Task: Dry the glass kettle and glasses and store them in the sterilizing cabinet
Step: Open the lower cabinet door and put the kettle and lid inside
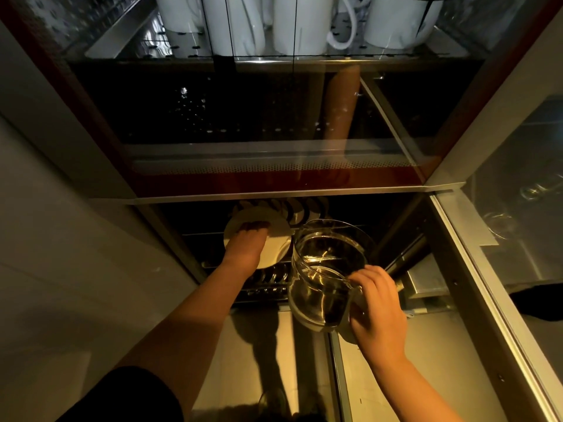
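Observation:
The glass kettle (327, 269) is clear and tilted, its mouth turned toward the dark lower compartment of the sterilizing cabinet (274, 190). My right hand (376, 306) grips it at the handle side near its base. My left hand (246, 245) reaches into the lower compartment, fingers curled over the top edge of a white plate (274, 239) that stands in the rack. Behind it stand more white plates (292, 210) in a row. No loose drinking glass shows near my hands.
White ceramic mugs (289, 22) fill the perforated upper shelf. The middle shelf (243, 129) is dark behind a reflective glass front. The open cabinet door (515, 208) stands at right, with faint glassware reflections. Shiny floor lies below my arms.

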`<action>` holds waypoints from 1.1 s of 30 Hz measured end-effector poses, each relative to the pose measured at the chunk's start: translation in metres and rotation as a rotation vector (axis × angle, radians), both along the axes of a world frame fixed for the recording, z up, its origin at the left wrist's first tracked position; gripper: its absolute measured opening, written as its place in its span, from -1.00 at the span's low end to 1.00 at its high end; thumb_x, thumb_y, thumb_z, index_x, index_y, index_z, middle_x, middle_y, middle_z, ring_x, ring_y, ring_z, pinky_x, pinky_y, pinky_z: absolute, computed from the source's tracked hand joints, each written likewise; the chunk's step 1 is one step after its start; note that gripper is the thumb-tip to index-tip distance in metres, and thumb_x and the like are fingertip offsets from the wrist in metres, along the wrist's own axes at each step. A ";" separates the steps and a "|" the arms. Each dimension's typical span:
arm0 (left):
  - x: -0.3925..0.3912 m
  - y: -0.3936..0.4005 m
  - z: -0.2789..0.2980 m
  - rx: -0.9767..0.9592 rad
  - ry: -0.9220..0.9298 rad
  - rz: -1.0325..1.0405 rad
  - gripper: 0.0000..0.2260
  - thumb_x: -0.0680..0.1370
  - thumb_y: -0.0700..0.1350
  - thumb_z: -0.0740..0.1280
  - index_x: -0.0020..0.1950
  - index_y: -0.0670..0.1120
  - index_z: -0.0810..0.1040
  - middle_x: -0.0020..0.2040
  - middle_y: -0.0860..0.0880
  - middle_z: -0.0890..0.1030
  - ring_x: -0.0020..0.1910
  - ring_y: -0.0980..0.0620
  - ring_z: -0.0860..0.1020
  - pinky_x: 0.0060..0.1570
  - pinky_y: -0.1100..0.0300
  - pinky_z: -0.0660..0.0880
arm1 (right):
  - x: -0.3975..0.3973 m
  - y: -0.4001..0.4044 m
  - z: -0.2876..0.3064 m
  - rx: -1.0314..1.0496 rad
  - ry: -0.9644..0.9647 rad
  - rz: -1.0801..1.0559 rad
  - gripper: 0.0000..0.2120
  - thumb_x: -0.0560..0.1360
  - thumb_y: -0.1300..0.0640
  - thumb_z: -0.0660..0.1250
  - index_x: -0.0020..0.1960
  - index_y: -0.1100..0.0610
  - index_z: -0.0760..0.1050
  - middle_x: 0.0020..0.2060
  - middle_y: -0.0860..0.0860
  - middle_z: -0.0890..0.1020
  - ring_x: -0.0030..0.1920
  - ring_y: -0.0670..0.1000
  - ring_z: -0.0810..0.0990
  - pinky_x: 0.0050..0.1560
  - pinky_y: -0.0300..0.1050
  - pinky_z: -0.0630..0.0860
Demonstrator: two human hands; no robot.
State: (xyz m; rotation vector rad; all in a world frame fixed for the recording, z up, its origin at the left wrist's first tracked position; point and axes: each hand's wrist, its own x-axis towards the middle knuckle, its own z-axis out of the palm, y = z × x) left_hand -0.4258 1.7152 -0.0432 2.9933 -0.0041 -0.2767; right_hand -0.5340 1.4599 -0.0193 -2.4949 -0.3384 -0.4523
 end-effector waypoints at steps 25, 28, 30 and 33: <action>-0.004 0.011 -0.008 -0.056 0.014 -0.053 -0.26 0.33 0.34 0.38 0.38 -0.01 0.29 0.29 -0.07 0.46 0.22 -0.11 0.44 0.10 0.06 0.41 | 0.000 0.000 0.003 0.013 0.015 -0.003 -0.47 0.21 0.22 0.52 0.15 0.07 0.49 0.15 -0.03 0.53 0.33 -0.03 0.35 0.02 -0.54 0.24; -0.003 0.012 -0.010 0.003 -0.002 -0.077 -0.29 0.38 0.19 0.43 0.41 -0.02 0.24 0.36 -0.11 0.37 0.29 -0.15 0.37 0.22 0.01 0.37 | 0.001 0.001 0.003 0.023 -0.003 0.001 -0.48 0.22 0.21 0.50 0.16 0.07 0.48 0.15 0.00 0.53 0.32 -0.01 0.36 0.04 -0.50 0.25; -0.003 0.013 -0.010 -0.008 0.000 -0.091 -0.36 0.42 0.15 0.40 0.40 -0.02 0.26 0.32 -0.11 0.42 0.26 -0.13 0.40 0.20 0.03 0.37 | 0.001 0.000 0.002 0.027 -0.010 -0.001 -0.47 0.21 0.24 0.52 0.15 0.08 0.48 0.15 0.00 0.53 0.32 -0.01 0.36 0.01 -0.49 0.27; -0.007 0.013 -0.007 -0.023 -0.006 -0.108 -0.47 0.48 0.13 0.35 0.37 -0.03 0.30 0.26 -0.09 0.47 0.21 -0.10 0.44 0.14 0.06 0.38 | 0.001 0.000 0.001 0.025 -0.004 0.003 -0.45 0.20 0.26 0.56 0.15 0.09 0.50 0.14 0.00 0.54 0.32 -0.01 0.37 -0.03 -0.49 0.27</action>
